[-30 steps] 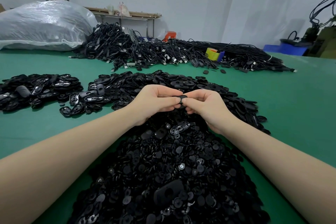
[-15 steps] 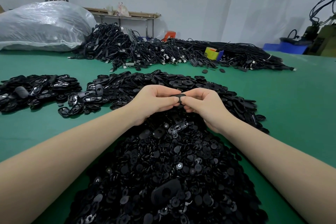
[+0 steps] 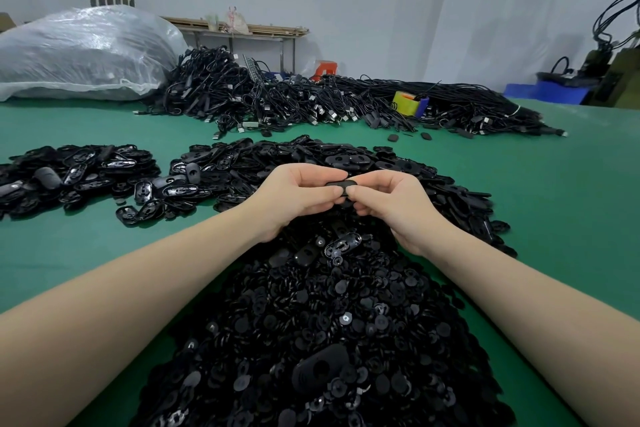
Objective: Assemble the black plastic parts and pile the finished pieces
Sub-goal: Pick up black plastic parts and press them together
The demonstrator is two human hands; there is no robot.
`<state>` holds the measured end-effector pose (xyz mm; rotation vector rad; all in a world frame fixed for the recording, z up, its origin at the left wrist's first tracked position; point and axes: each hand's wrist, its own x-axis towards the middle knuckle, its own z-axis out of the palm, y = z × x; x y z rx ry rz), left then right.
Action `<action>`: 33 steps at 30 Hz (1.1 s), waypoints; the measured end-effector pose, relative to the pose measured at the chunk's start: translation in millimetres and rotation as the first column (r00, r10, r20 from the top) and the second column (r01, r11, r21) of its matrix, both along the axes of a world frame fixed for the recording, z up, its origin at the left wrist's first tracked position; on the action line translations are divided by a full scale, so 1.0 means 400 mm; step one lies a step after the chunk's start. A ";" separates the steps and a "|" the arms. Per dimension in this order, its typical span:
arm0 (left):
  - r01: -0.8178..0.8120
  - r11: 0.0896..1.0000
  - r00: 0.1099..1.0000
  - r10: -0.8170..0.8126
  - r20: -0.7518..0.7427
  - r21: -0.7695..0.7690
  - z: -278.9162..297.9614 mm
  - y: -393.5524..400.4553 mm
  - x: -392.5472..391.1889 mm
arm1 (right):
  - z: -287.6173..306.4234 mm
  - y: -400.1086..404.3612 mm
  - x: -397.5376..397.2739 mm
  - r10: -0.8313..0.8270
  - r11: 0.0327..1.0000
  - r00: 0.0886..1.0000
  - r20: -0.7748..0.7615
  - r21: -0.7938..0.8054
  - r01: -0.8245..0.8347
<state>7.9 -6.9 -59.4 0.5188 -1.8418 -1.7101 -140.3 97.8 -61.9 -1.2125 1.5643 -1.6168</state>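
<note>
My left hand (image 3: 298,194) and my right hand (image 3: 391,204) meet above the middle of the table and together pinch one small black oval plastic part (image 3: 341,184) between fingertips and thumbs. Most of that part is hidden by the fingers. Under my forearms lies a big heap of small round black pieces (image 3: 322,333). Behind the hands spreads a heap of black oval shells (image 3: 311,159). A separate pile of black oval pieces (image 3: 76,173) lies at the left.
The green table (image 3: 568,191) shows bare at the right and lower left. A mass of black cables (image 3: 311,104) runs along the back, with a yellow-and-blue object (image 3: 408,103) on it. A large clear plastic bag (image 3: 83,52) fills the back left corner.
Both hands have stayed together on the small part, with only slight shifts of the fingers around it. The piles have not moved.
</note>
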 end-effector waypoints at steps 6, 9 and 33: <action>0.020 0.999 1.000 -0.020 -0.009 0.034 0.002 -0.003 -0.001 | 0.000 0.003 -0.001 -0.007 1.000 0.999 0.051 -0.014 0.007; 0.011 0.999 1.000 -0.011 -0.007 0.040 0.001 -0.004 -0.002 | -0.001 0.004 0.000 0.000 1.000 0.999 0.049 -0.020 0.001; 0.010 0.999 1.000 -0.009 -0.012 0.039 -0.001 -0.007 -0.003 | -0.003 0.000 0.000 0.013 1.000 0.999 0.032 -0.012 -0.013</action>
